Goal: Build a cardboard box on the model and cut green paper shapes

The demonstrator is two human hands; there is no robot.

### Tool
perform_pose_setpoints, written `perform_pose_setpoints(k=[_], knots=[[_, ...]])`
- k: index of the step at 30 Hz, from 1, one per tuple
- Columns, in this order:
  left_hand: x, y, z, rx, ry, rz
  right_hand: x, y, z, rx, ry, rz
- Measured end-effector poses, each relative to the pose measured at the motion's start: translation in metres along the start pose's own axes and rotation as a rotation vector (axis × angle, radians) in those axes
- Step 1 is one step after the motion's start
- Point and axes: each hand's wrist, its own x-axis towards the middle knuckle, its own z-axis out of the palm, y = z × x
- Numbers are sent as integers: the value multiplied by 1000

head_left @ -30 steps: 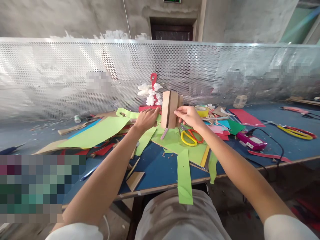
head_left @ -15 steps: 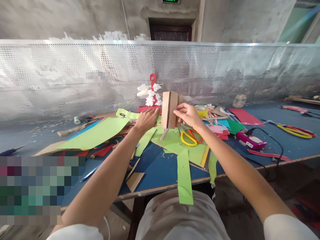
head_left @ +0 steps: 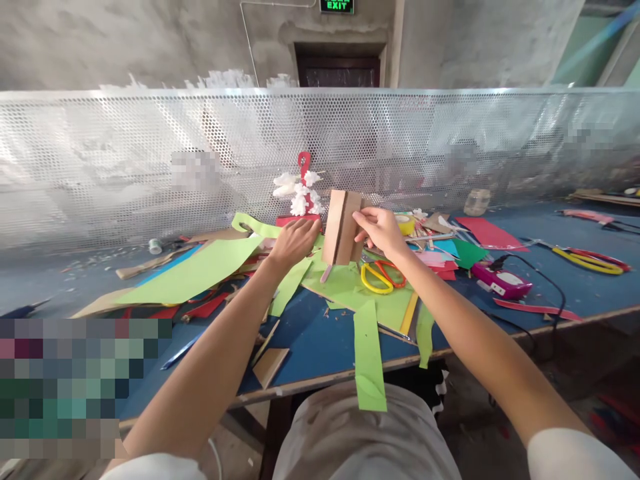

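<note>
A folded brown cardboard piece (head_left: pixel 341 228) stands upright, slightly tilted, on green paper (head_left: pixel 350 283) on the blue table (head_left: pixel 310 340). My right hand (head_left: pixel 381 228) pinches its upper right edge with fingers closed. My left hand (head_left: pixel 294 241) rests just left of the cardboard with fingers curled; what it holds, if anything, is hidden. A pale stick pokes out under the cardboard's base.
Yellow-handled scissors (head_left: pixel 377 277) lie right of the cardboard. A pink glue gun (head_left: pixel 500 281) with a black cord, a tape roll (head_left: pixel 406 223), a red and white foam model (head_left: pixel 301 193) and coloured paper scraps litter the table. A perforated metal screen (head_left: pixel 150 160) stands behind.
The cardboard piece has tilted a little to the right under my right hand. The view has dipped slightly; both hands stay in the same places.
</note>
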Motion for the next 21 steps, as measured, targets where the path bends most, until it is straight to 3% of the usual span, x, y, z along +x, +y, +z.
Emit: perform_pose_setpoints(k=[7, 13, 18, 21], knots=[[0, 1, -2, -14, 6, -5, 1, -1, -2, 4, 7, -7], [2, 6, -15, -37, -142, -90, 1, 3, -5, -93, 34, -5], [5, 11, -24, -22, -190, -132, -2, 6, -5, -427, 81, -274], [5, 13, -25, -28, -205, -147, -5, 6, -1, -591, 26, -379]])
